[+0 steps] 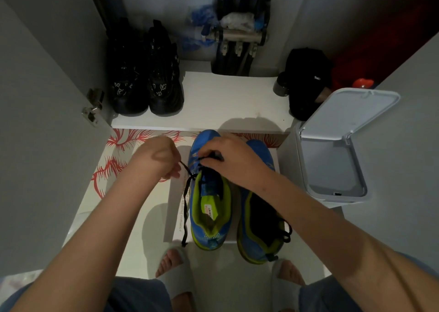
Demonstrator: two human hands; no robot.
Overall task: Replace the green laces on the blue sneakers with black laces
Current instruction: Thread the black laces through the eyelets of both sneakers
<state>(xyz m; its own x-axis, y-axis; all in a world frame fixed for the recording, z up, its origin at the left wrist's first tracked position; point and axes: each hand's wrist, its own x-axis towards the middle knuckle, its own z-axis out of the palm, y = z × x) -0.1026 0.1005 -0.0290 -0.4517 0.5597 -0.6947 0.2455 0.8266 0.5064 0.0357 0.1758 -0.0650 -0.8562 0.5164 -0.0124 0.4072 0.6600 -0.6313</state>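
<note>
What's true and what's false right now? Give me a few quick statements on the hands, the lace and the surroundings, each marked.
1. The left hand pinches the black lace. True.
2. The right hand grips the white bin. False: its fingers are at the lace on the left-side sneaker.
3. The bin's lid is shut. False: it stands open.
4. A pair of black shoes stands on the shelf. True.
</note>
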